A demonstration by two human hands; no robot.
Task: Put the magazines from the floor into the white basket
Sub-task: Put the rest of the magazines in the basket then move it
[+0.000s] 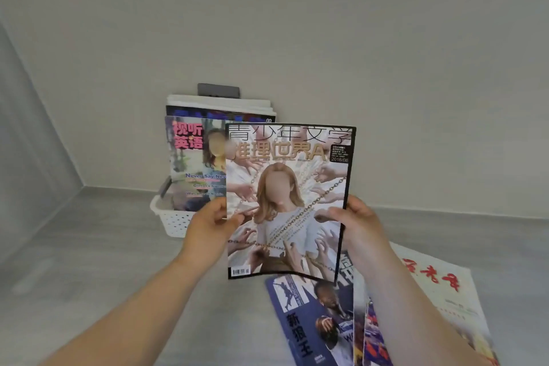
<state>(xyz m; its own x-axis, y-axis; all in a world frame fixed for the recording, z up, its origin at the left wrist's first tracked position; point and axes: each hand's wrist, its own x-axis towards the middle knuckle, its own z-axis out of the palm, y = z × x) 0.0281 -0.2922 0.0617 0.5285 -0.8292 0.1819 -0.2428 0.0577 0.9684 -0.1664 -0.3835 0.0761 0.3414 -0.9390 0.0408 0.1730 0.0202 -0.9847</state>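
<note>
1. While the left hand [208, 224] and right hand [355, 221] each pinch a side edge, the 青少年文学 magazine [288, 187] hangs upright just near the white basket [167, 221]. Next it probably gets lowered in front of the 视听英语 magazine [193, 163] standing inside.
2. More wait near right, e.g. the blue 新狼王 magazine [309, 324].
3. Tiny date: 2016/06.

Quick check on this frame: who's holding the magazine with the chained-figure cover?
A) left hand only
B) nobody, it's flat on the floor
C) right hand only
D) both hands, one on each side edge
D: the left hand and the right hand each pinch a side edge of the held magazine, which is upright in the air in front of the white basket.
</note>
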